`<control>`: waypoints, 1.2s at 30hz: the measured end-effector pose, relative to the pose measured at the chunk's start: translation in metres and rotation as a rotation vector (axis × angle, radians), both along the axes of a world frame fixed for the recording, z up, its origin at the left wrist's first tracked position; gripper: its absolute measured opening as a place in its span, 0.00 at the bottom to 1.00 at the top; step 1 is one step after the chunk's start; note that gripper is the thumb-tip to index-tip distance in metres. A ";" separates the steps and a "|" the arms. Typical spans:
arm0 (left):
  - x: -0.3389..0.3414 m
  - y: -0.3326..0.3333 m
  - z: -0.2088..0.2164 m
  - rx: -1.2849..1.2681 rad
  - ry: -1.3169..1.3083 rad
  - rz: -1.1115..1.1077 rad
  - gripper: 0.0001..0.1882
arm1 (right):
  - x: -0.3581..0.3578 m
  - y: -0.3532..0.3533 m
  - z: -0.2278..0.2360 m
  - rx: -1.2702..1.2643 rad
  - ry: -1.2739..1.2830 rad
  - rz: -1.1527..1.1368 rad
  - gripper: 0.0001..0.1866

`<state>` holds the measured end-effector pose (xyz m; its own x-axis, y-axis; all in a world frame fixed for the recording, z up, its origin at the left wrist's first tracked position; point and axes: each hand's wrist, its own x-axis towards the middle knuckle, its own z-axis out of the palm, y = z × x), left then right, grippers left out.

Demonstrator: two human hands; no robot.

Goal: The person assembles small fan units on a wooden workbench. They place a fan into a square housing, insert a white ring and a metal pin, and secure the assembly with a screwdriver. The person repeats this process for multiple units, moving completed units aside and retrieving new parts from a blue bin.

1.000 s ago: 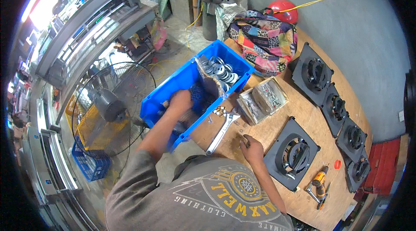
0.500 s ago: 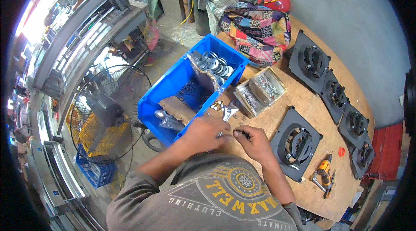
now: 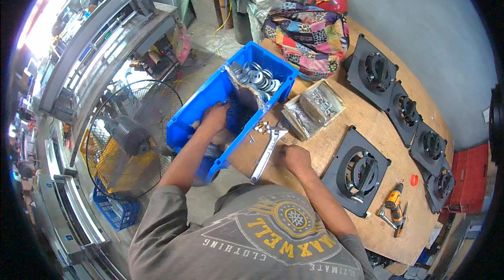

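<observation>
My left hand (image 3: 214,117) reaches down into a blue plastic bin (image 3: 195,104), beside small dark parts in its middle section; its fingertips are hidden. Flat metal discs (image 3: 257,78) fill the far section, behind a cardboard divider. On the wooden table, my right hand (image 3: 296,159) rests with its fingers curled in; whatever they hold cannot be made out. Just left of it lies an adjustable wrench (image 3: 268,153), with small brass fittings (image 3: 260,128) near its head. A black square plate with a round burner-like unit (image 3: 331,177) lies right of my right hand.
A divided box of screws (image 3: 328,102) stands behind my right hand. Several similar black plates (image 3: 386,93) line the table's right side. A yellow-and-black drill (image 3: 392,201) and red ring (image 3: 414,180) lie nearer. A patchwork bag (image 3: 310,38) sits at the back, a fan (image 3: 131,138) left.
My left hand has left my right hand and moved left into the blue bin, uncovering the wrench. My right hand has shifted slightly, lower onto the table, with its fingers curled.
</observation>
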<state>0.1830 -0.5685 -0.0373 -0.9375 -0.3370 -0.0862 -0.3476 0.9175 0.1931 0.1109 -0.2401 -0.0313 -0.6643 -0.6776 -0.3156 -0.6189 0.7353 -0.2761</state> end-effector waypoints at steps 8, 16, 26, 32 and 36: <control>-0.010 -0.002 -0.001 0.016 -0.075 0.034 0.18 | -0.008 0.003 0.006 0.049 0.012 -0.006 0.14; -0.001 0.003 0.012 0.136 0.075 0.110 0.15 | 0.013 0.019 0.063 -0.314 -0.051 -0.118 0.19; 0.049 0.087 0.125 0.901 0.526 0.122 0.11 | 0.027 -0.007 0.134 -0.676 -0.360 -0.125 0.19; 0.054 0.118 0.156 0.786 0.657 -0.297 0.15 | 0.029 -0.026 0.157 -0.845 -0.660 -0.134 0.16; 0.057 0.122 0.161 0.858 0.585 -0.289 0.16 | 0.027 -0.021 0.159 -0.921 -0.669 -0.091 0.17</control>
